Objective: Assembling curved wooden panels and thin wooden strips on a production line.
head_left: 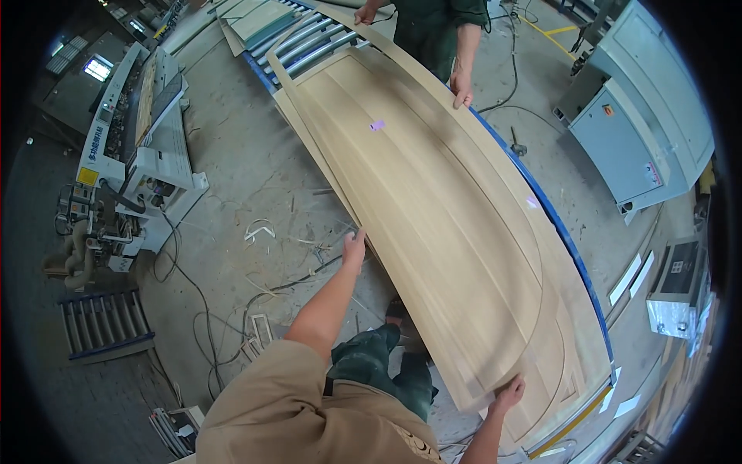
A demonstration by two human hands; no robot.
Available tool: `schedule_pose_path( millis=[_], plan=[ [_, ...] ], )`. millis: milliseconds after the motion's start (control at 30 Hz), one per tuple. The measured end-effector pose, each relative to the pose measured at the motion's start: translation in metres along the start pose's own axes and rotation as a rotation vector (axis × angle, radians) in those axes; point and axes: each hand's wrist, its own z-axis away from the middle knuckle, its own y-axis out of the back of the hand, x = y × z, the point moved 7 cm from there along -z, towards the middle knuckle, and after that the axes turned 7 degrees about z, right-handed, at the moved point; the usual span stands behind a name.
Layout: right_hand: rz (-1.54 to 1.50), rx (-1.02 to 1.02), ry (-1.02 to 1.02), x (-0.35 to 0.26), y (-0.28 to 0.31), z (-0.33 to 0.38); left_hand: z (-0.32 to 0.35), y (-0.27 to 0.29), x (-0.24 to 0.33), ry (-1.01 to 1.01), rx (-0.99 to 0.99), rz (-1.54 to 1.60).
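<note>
A long light-wood panel [417, 209] with lengthwise grooves stretches from near my body to the far roller conveyor. Light-wood framing [402, 62] runs along its far right side; how it joins the panel is unclear. My left hand [354, 249] is closed around the panel's left edge, thumb on top, the other fingers mostly hidden. At the near right end, my right hand [508, 394] grips the rounded-looking wood edge, its fingers partly hidden. More light wood [568, 363] lies beneath there. Across the panel, another person's hand [462, 87] and second hand [365, 14] hold the far framing.
The conveyor's metal rollers [309, 46] show at the far end; its blue rail [553, 209] runs along the right. A long machine [147, 155] stands left, and a pale blue cabinet [618, 147] right. Cables [205, 309] and scraps litter the floor left of me.
</note>
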Motion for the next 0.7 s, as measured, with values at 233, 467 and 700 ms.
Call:
schedule_pose_path(
  millis=[233, 467, 700],
  plan=[
    [0.080, 0.031, 0.012, 0.005, 0.059, -0.026, -0.014, -0.081, 0.010, 0.213, -0.368, 0.283],
    [0.100, 0.147, -0.090, 0.026, 0.084, -0.040, 0.035, -0.079, 0.020, -0.150, -0.002, 0.119],
    [0.159, 0.158, 0.041, 0.054, 0.110, -0.074, 0.100, -0.072, 0.028, -0.198, 0.070, 0.155]
  ],
)
